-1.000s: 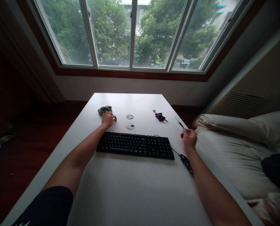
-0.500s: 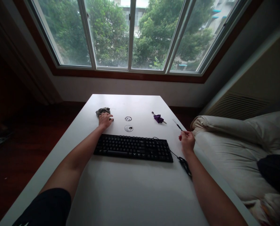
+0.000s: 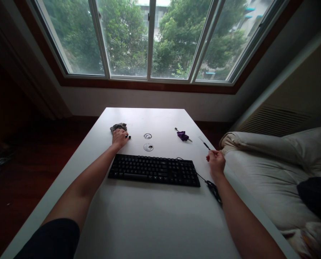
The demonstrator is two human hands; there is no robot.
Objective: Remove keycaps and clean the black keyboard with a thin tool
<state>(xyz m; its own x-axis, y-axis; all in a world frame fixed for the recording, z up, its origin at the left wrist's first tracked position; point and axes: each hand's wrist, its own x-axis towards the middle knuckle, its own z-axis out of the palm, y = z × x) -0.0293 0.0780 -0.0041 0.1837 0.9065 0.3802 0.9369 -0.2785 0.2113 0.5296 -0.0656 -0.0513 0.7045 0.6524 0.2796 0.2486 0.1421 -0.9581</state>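
Over the far left of the white table [image 3: 149, 223], my left hand [image 3: 119, 137] is low, its fingers loosely bent and a little apart. Small black pieces, probably keycaps [image 3: 129, 137], lie right at its fingertips; contact is hard to make out. Just behind this hand sits a crumpled grey cloth [image 3: 118, 126]. My right hand [image 3: 216, 161], at the table's right edge, is closed around a wire keycap puller [image 3: 206, 145], its thin wire end pointing away from me. Between and nearer than both hands lies a black keyboard [image 3: 153, 171], key side up.
Two round table cutouts or discs [image 3: 148, 147] lie beyond the keyboard. A purple cloth-wrapped brush [image 3: 182, 135] rests at the far right. The keyboard's bundled cable [image 3: 213, 191] runs beside my right forearm. A pale sofa [image 3: 257, 169] stands along the right side, a window [image 3: 149, 39] ahead.
My left hand has drawn slightly left, showing more of the small black pieces. My right hand keeps its hold on the keycap puller. The view has shifted a little.
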